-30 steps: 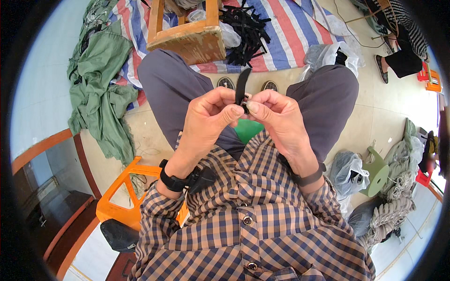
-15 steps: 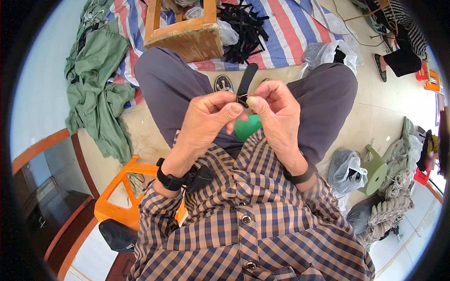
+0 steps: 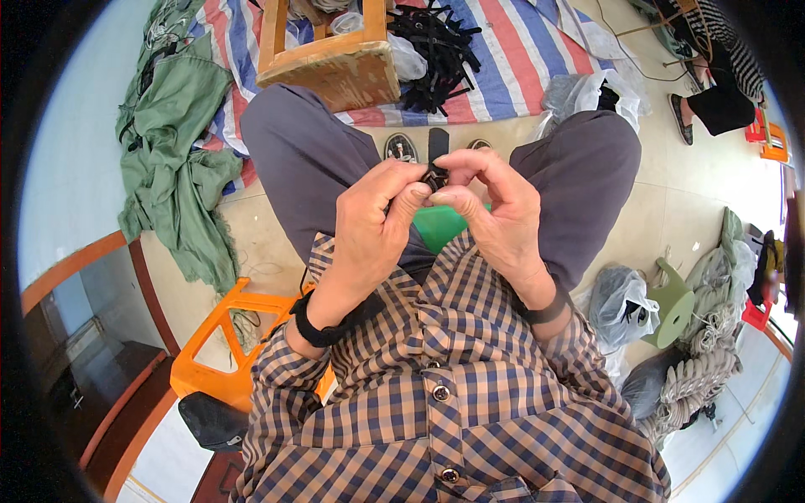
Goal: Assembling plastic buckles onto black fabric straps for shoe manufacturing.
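Note:
A short black strap [image 3: 438,145] rises from between my two hands, its rounded free end pointing away from me. At its near end is a small dark piece with a metallic glint, perhaps a buckle [image 3: 433,178]. My left hand [image 3: 375,220] pinches this piece from the left between thumb and fingers. From the right, the thumb and forefinger of my right hand [image 3: 501,216] close on the same spot, so the fingertips partly hide it. Below the hands, between my legs, shows a smooth green object [image 3: 439,226], mostly covered.
Ahead, a worn wooden stool [image 3: 335,80] and a heap of black straps [image 3: 429,63] lie on a striped sheet [image 3: 503,54]. Green cloth [image 3: 172,126] hangs at left, above an orange stool [image 3: 222,377]. Plastic bags [image 3: 619,310] sit at right; another person's foot [image 3: 681,120] shows far right.
The strap has turned more upright and sits lower, with less of it showing. My right fingers have shifted their hold on its near end, and my left wrist has rolled.

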Demonstrator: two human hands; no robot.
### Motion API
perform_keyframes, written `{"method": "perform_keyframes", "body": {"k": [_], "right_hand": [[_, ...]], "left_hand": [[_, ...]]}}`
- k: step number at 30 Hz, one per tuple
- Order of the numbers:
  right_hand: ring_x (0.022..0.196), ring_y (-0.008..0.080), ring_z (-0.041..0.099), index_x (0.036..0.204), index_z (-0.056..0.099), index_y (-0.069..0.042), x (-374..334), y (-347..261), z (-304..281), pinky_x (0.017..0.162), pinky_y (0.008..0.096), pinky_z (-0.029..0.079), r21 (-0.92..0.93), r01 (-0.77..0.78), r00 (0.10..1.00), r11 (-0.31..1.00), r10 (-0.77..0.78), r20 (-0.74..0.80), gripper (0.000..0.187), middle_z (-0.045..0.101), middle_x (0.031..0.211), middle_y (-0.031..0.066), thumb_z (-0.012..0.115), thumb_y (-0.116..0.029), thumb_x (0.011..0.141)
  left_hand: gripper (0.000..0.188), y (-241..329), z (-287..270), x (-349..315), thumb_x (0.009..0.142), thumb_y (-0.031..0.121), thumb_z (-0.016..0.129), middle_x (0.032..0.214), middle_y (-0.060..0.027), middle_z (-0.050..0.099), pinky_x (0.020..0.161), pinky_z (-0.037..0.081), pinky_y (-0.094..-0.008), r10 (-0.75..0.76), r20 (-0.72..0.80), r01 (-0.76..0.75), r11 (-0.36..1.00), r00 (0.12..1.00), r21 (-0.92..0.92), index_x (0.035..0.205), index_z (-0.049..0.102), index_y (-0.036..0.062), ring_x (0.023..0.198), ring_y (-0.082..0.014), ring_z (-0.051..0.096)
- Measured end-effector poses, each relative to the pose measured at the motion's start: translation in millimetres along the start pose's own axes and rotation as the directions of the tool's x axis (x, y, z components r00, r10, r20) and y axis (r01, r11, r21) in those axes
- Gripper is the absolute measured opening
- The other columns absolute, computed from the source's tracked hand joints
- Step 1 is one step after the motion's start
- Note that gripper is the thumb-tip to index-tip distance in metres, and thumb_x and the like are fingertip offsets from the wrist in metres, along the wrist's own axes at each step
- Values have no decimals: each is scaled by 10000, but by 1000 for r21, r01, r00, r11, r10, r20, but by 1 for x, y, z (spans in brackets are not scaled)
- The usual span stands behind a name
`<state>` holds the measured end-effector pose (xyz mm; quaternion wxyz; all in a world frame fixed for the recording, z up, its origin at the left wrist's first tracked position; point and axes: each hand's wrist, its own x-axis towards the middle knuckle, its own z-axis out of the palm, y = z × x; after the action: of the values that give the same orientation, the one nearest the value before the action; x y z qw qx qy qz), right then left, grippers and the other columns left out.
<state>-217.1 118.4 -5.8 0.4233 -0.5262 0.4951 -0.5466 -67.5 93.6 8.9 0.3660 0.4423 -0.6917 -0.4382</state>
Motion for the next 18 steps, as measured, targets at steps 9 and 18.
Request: {"method": "perform_keyframes", "body": {"k": [9,18], "right_hand": [[592,147,544,929,605,-31,-4,-3,10,533,252,431,-247,46,992,968,-73,-103,259,554,699,64,713,-139,719],[570,158,525,916,604,-26,-8,4,9,516,262,418,-155,-79,990,985,59,-131,231,545,683,72,701,-121,729]], "left_hand": [[77,-2,8,-1,851,62,539,726,-131,530,538,422,-310,61,-69,-53,992,996,114,895,544,-1,610,-283,535],[83,-1,12,-1,862,82,527,715,-141,514,535,408,-329,2,-26,1,995,1000,104,877,526,0,614,-303,520]]}}
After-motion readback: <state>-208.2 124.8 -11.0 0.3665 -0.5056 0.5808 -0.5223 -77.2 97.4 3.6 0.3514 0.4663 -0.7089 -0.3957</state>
